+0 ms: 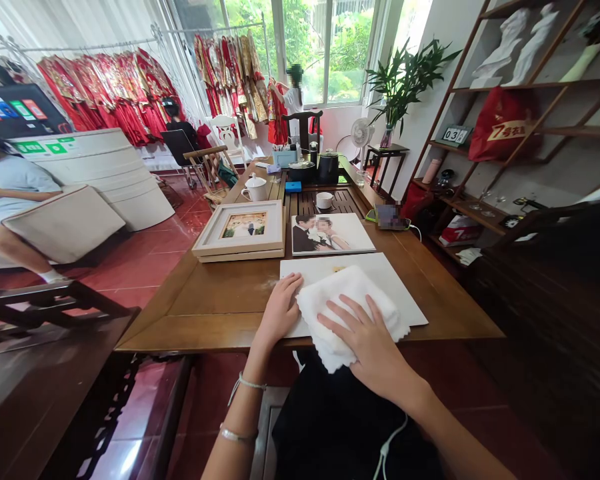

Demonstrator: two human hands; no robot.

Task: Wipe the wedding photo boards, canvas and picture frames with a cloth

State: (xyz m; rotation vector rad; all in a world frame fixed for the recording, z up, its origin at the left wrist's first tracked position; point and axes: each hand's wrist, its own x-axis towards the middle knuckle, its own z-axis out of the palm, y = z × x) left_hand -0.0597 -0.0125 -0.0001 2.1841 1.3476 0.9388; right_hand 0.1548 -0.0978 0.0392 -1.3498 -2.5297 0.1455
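Note:
A white panel lies flat at the near edge of the wooden table, with a small tan mark near its middle. My right hand is spread flat on a folded white cloth, which covers much of the panel and droops over the table's front edge. At the panel's left side rests my left hand, its fingers lying on the surface. Just beyond the panel is a photo print of a couple. Left of that print, framed pictures lie stacked, the top one in a pale wooden frame.
On the wooden table stand a lidded white mug, a white cup, a black pot and a phone with a cable. Shelves rise at right. A wooden chair stands left. Other people are farther back.

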